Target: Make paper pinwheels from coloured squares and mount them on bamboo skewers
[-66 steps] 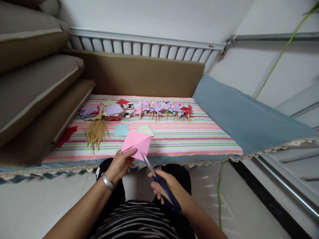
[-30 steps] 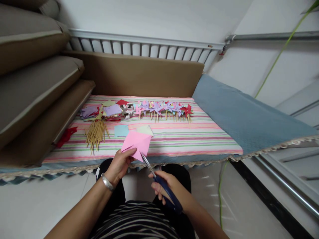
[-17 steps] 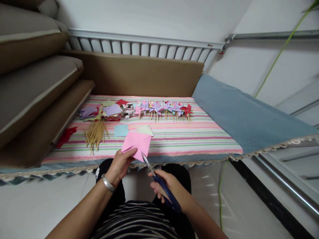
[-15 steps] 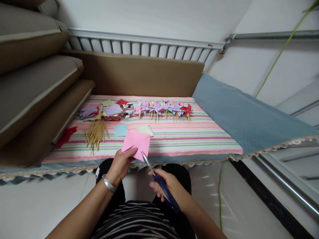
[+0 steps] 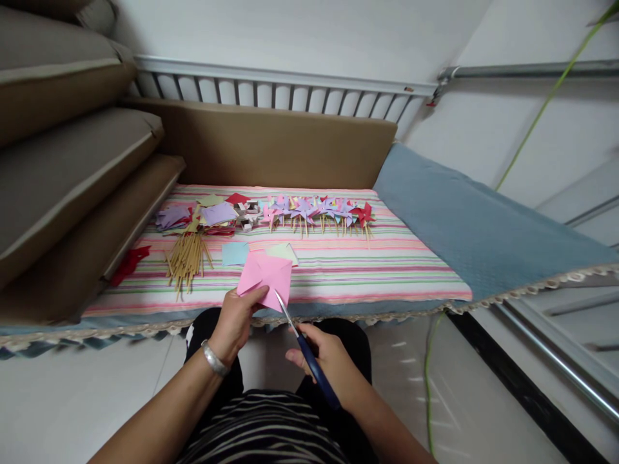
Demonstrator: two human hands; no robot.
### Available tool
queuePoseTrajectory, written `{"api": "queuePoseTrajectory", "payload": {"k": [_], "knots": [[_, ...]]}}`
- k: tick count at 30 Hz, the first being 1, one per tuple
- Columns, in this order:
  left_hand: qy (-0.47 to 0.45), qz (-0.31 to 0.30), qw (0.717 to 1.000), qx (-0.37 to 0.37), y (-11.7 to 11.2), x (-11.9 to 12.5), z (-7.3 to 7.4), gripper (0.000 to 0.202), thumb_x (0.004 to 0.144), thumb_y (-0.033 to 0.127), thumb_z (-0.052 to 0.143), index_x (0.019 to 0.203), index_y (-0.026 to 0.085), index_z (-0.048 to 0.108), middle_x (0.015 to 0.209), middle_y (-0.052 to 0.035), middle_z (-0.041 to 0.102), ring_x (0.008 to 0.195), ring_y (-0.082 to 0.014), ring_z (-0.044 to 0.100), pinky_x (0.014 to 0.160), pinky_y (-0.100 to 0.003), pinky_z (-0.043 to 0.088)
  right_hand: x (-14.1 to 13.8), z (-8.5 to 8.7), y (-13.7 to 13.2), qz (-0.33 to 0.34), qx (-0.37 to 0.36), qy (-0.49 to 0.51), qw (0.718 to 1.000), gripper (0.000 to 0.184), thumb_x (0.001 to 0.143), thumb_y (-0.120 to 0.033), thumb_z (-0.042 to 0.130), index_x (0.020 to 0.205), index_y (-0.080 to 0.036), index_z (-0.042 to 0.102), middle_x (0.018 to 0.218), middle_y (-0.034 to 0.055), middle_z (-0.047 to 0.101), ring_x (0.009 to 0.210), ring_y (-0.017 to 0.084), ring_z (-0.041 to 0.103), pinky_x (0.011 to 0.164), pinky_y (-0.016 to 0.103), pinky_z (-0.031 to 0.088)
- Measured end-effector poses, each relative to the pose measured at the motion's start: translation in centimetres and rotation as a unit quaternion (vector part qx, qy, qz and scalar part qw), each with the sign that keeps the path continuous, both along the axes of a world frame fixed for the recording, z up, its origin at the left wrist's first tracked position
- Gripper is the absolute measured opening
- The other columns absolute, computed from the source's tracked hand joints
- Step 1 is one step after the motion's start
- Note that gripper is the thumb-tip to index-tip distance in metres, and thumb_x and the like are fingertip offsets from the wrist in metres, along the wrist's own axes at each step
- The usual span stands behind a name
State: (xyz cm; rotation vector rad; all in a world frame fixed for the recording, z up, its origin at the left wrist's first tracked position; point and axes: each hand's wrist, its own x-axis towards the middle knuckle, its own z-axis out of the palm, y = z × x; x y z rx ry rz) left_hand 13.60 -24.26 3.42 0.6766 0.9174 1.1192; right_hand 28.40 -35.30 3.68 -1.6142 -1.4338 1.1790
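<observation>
Pinched at its lower left edge, a square of pink paper [image 5: 271, 273] is in my left hand [image 5: 238, 318], the thumb lying on top. Slits run inward from its corners. My right hand [image 5: 323, 357] is closed around the dark blue handles of a pair of scissors [image 5: 309, 361]. The metal blades reach up to the pink paper's lower right corner, where their tip lies over it. Just beyond lie a light blue paper square [image 5: 235, 253] and a pale green paper square [image 5: 283, 251], the green one partly covered by the pink.
On the striped cloth [image 5: 348, 270] lie a bundle of thin sticks [image 5: 187, 258], stacked coloured papers [image 5: 217, 214] and a row of paper pinwheels [image 5: 309, 209]. Big cushions [image 5: 72, 154] are piled at left. A brown board [image 5: 271, 145] stands behind, before a white radiator [image 5: 290, 93].
The scissors have turned slightly in my right hand, and their handles look closer together. The pink paper has barely shifted in my left hand.
</observation>
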Motion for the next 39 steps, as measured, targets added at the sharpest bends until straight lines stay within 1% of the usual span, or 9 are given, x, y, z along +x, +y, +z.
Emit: {"api": "queuePoseTrajectory", "payload": {"k": [4,13,16,19,25,30,34,36,39], "knots": [[-0.006,0.006,1.0,-0.003,-0.1,0.1,0.2,0.025,0.052,0.018,0.08,0.073,0.01,0.069,0.066,-0.0036,0.068,0.058,-0.0129,0.06,0.057,-0.024,0.049,-0.1,0.3,0.0,-0.007,0.018,-0.008,1.0,0.032,0.074,-0.03,0.065,0.104,-0.019,0.064,0.06,-0.0046,0.05,0.053,0.01,0.042,0.055,0.021,0.038],[0.004,0.006,1.0,0.0,0.0,0.2,0.3,0.025,0.053,0.019,0.079,0.073,0.01,0.069,0.066,-0.0037,0.068,0.059,-0.0134,0.06,0.057,-0.025,0.049,0.0,0.3,0.2,-0.015,0.03,-0.016,0.999,0.033,0.071,-0.03,0.067,0.102,-0.019,0.066,0.062,-0.0045,0.049,0.059,0.01,0.041,0.057,0.021,0.036],[0.004,0.005,1.0,0.0,-0.1,0.2,0.3,0.024,0.052,0.019,0.079,0.073,0.01,0.069,0.067,-0.0038,0.069,0.059,-0.0134,0.06,0.058,-0.025,0.048,-0.1,0.1,0.2,-0.013,0.02,-0.003,1.0,0.032,0.073,-0.029,0.066,0.103,-0.019,0.065,0.059,-0.0054,0.047,0.054,0.009,0.04,0.055,0.021,0.036],[0.002,0.007,1.0,-0.001,-0.1,0.2,0.3,0.025,0.051,0.019,0.08,0.071,0.01,0.07,0.066,-0.004,0.069,0.057,-0.013,0.059,0.058,-0.025,0.048,-0.1,-0.1,0.0,-0.012,0.002,0.009,1.0,0.035,0.074,-0.032,0.065,0.107,-0.019,0.064,0.056,-0.0062,0.045,0.048,0.008,0.039,0.049,0.02,0.035],[-0.001,0.0,1.0,-0.002,-0.2,0.2,0.4,0.024,0.051,0.02,0.079,0.071,0.01,0.069,0.066,-0.0041,0.069,0.058,-0.0131,0.059,0.059,-0.025,0.047,-0.1,-0.3,-0.1,-0.019,-0.018,0.012,1.0,0.037,0.074,-0.034,0.064,0.109,-0.02,0.063,0.057,-0.0056,0.048,0.044,0.008,0.041,0.045,0.019,0.035],[-0.003,-0.008,1.0,-0.006,0.0,0.1,-0.2,0.024,0.055,0.02,0.078,0.074,0.01,0.069,0.069,-0.0052,0.069,0.06,-0.015,0.061,0.063,-0.027,0.048,-0.2,-0.3,0.1,-0.025,-0.015,-0.001,1.0,0.037,0.073,-0.034,0.065,0.107,-0.019,0.064,0.056,-0.0052,0.049,0.044,0.008,0.042,0.044,0.02,0.036],[0.001,-0.024,1.0,-0.018,0.1,0.1,-0.8,0.022,0.056,0.021,0.076,0.073,0.01,0.067,0.068,-0.006,0.069,0.058,-0.0157,0.061,0.06,-0.028,0.048,-0.2,-0.9,0.4,-0.027,0.002,-0.033,0.999,0.034,0.071,-0.032,0.065,0.102,-0.018,0.065,0.058,-0.0034,0.052,0.051,0.011,0.047,0.05,0.022,0.039],[0.002,-0.028,0.999,-0.03,0.2,0.0,-1.2,0.022,0.056,0.021,0.076,0.073,0.01,0.067,0.067,-0.0063,0.069,0.058,-0.016,0.061,0.059,-0.028,0.048,-0.1,-1.4,0.5,-0.015,0.004,-0.042,0.999,0.033,0.073,-0.032,0.063,0.103,-0.018,0.063,0.062,-0.0022,0.055,0.056,0.012,0.049,0.054,0.023,0.041],[0.004,-0.022,0.998,-0.052,0.7,-0.3,-2.0,0.025,0.056,0.021,0.077,0.075,0.009,0.067,0.067,-0.0069,0.068,0.058,-0.0161,0.061,0.057,-0.027,0.048,0.5,-2.4,0.4,0.033,-0.022,-0.025,0.999,0.035,0.077,-0.031,0.056,0.11,-0.017,0.055,0.069,-0.0003,0.059,0.06,0.013,0.052,0.058,0.024,0.042]]}}
